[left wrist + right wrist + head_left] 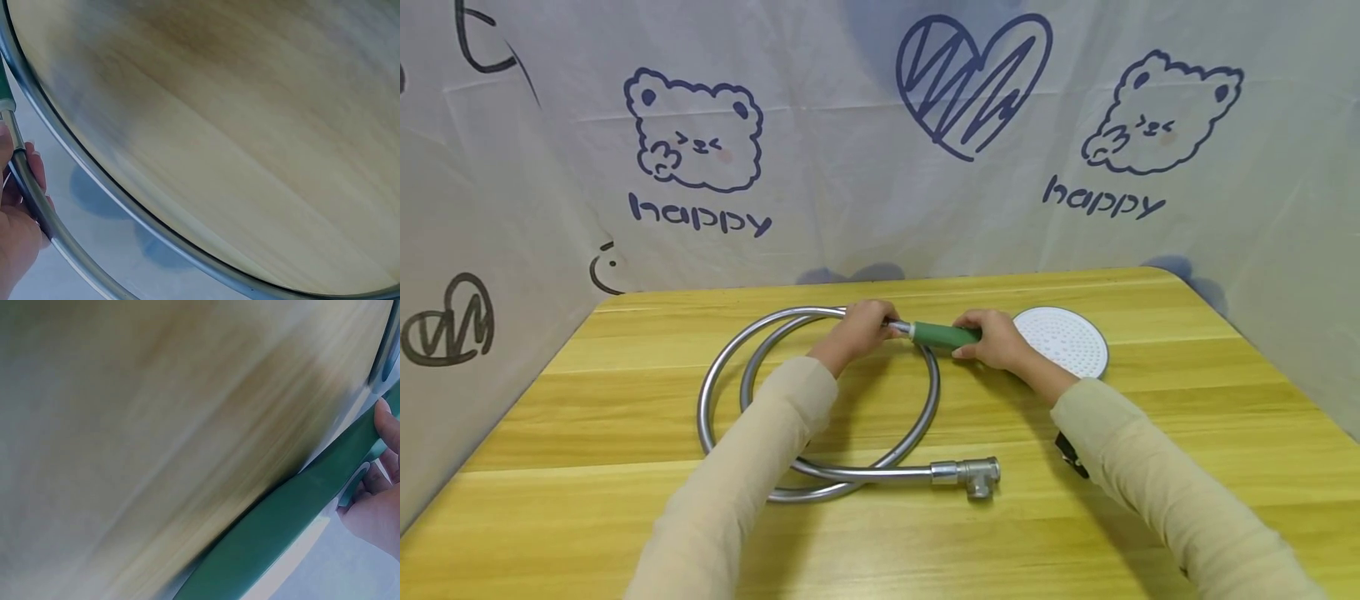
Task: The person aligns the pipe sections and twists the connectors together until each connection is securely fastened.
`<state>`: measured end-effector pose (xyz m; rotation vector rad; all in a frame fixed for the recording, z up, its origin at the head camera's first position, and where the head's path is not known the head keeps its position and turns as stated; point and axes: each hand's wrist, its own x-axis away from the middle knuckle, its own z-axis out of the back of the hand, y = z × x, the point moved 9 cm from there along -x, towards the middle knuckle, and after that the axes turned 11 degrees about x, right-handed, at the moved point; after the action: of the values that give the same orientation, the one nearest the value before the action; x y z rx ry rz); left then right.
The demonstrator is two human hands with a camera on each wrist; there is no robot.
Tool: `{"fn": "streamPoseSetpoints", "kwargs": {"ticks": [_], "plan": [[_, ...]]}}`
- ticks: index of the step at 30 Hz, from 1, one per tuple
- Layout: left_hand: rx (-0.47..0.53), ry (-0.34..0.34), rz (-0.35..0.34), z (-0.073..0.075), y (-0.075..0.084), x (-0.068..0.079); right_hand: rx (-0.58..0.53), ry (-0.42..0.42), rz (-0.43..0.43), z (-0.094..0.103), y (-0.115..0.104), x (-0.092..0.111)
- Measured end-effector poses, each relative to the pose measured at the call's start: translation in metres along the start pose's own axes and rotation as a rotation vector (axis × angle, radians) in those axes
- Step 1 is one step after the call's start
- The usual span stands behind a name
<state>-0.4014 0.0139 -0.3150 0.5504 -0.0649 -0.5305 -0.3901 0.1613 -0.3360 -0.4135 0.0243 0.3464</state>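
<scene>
A hand shower with a green handle (942,335) and a round white spray face (1063,342) lies across the back right of the table. My right hand (992,337) grips the handle near the head, fingers wrapped around the green body (269,531) in the right wrist view. At the handle's lower end, my left hand (867,325) pinches the metal end of a silver shower hose (706,408), right where it meets the handle. The left wrist view shows its fingers (36,169) around that hose end. The hose lies in loops, ending at a metal angle fitting (979,477).
A small black object (1071,455) lies on the wooden table (925,550), partly hidden by the right sleeve. White cloth (835,167) with drawn bears and hearts hangs behind the table and along its sides.
</scene>
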Motion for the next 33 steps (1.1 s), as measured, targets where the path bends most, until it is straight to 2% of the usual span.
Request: {"fn": "streamPoseSetpoints", "kwargs": {"ticks": [15,22,26,33], "plan": [[0.022,0.019,0.010,-0.0010,-0.0017,0.0006,0.008,-0.001,-0.004,-0.0007,0.0008,-0.0003],[-0.057,-0.015,-0.023,-0.0021,0.0016,-0.0012,0.020,0.003,0.009,0.0003,0.0007,-0.0006],[-0.056,-0.034,0.000,-0.0039,0.0008,-0.0010,0.022,0.008,0.011,-0.0004,0.0010,-0.0003],[-0.040,-0.026,0.065,-0.0057,-0.0046,-0.0024,0.016,0.018,0.033,0.0002,-0.0018,0.0015]]}}
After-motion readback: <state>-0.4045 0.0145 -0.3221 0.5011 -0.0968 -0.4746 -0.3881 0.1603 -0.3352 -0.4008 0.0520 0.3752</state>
